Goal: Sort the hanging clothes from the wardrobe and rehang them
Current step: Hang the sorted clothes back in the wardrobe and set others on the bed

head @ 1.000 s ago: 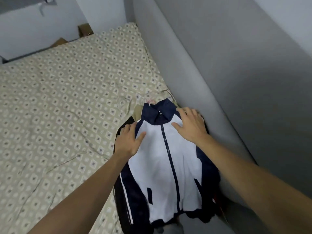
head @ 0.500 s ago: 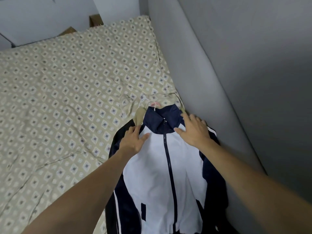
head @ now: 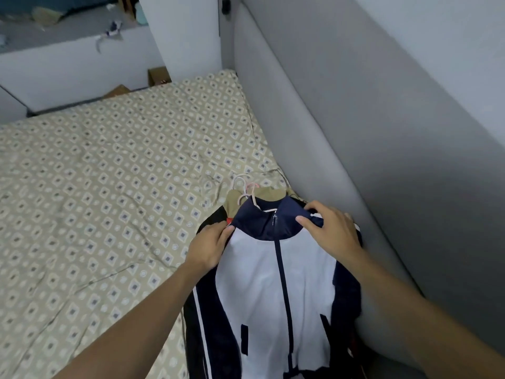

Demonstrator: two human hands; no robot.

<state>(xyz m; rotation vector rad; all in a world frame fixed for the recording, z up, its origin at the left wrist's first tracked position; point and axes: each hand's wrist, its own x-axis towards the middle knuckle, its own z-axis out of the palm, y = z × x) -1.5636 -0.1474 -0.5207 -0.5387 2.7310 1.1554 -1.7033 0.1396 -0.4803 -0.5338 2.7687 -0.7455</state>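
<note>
Gripping jacket point(head: 276, 283) shoulders, left hand point(head: 209, 248), right hand point(head: 332, 231).

Single head-worn view, looking forward and down, close over bed point(head: 109, 187) beside wall point(head: 382, 132)

Navy-and-white jacket point(head: 276, 283), beige diamond-patterned bedsheet point(head: 109, 187), grey headboard point(head: 341, 132), tan garment point(head: 262, 194)

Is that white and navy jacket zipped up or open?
Zipped up. The jacket lies flat on the bed, and its dark zipper line runs unbroken to the collar.
</note>
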